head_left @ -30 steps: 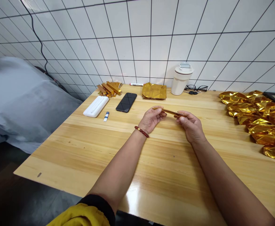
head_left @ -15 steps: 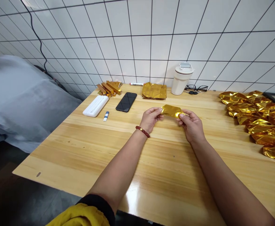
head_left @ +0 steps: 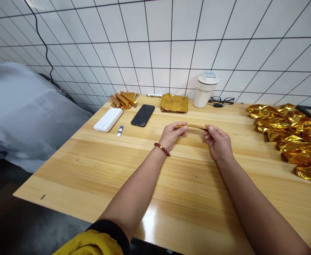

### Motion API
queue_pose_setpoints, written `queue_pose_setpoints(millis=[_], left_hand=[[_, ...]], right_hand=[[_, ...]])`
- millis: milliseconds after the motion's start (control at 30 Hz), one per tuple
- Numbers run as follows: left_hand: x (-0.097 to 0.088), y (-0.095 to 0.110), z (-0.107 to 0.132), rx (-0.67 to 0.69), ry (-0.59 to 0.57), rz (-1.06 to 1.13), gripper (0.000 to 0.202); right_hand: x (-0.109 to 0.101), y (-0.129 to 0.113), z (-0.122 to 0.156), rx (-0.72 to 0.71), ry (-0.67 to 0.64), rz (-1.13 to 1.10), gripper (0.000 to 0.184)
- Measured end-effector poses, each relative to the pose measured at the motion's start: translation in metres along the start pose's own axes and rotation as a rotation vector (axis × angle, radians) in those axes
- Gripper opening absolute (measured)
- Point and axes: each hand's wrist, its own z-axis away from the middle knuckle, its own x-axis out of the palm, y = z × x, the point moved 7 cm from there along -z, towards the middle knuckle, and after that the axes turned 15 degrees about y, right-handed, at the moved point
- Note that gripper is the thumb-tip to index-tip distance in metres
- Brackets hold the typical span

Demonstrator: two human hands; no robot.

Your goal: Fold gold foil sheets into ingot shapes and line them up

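Observation:
A thin folded strip of gold foil paper (head_left: 197,126) stretches between my two hands over the wooden table (head_left: 112,191). My left hand (head_left: 172,134), with a beaded bracelet on its wrist, pinches the strip's left end. Its right end is gripped between the thumb and fingers of my right hand (head_left: 219,141). The strip is seen nearly edge-on, so its faces are mostly hidden. Beyond my hands lies a stack of flat gold foil sheets (head_left: 174,103). Several narrow folded gold strips (head_left: 123,100) are heaped at the back left.
A black phone (head_left: 143,115), a white power bank (head_left: 108,119) and a small blue-and-white tube (head_left: 120,131) lie left. A marker (head_left: 154,95), a white cup (head_left: 205,90) and eyeglasses (head_left: 221,101) are by the tiled wall. Puffed gold foil pieces (head_left: 290,134) cover the right side.
The gold foil paper has gone from a wider band with its shiny face showing to a thin strip seen nearly edge-on. Both hands keep hold of its ends in almost the same place.

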Motion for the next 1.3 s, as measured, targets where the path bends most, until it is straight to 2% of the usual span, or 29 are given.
queue_pose_setpoints(millis=[167, 333, 533, 767, 900, 1100, 1167, 1300], left_hand=[[-0.004, 0.000, -0.003, 0.039, 0.075, -0.033, 0.042], [-0.006, 0.002, -0.001, 0.032, 0.118, -0.082, 0.050], [-0.003, 0.004, 0.001, 0.024, 0.068, -0.036, 0.056], [-0.003, 0.004, 0.001, -0.016, 0.059, -0.022, 0.044], [0.000, 0.000, 0.001, -0.025, 0.004, -0.090, 0.042], [0.001, -0.002, 0.002, 0.029, 0.011, -0.181, 0.043], [0.001, -0.002, 0.003, 0.029, -0.005, -0.204, 0.044], [0.005, -0.002, 0.006, 0.016, -0.071, -0.194, 0.046]], right_hand=[[0.002, -0.003, 0.003, -0.066, 0.000, 0.044, 0.041], [0.002, -0.005, 0.004, -0.138, 0.036, 0.095, 0.043], [-0.001, -0.004, 0.002, -0.123, 0.064, 0.074, 0.043], [0.000, 0.000, 0.000, -0.154, 0.017, 0.089, 0.036], [-0.001, 0.001, 0.000, -0.176, 0.006, 0.101, 0.034], [-0.011, -0.012, -0.002, -0.374, 0.171, 0.090, 0.043], [-0.008, -0.012, 0.000, -0.411, 0.132, 0.162, 0.043], [0.000, -0.001, 0.002, -0.332, 0.010, 0.265, 0.028]])
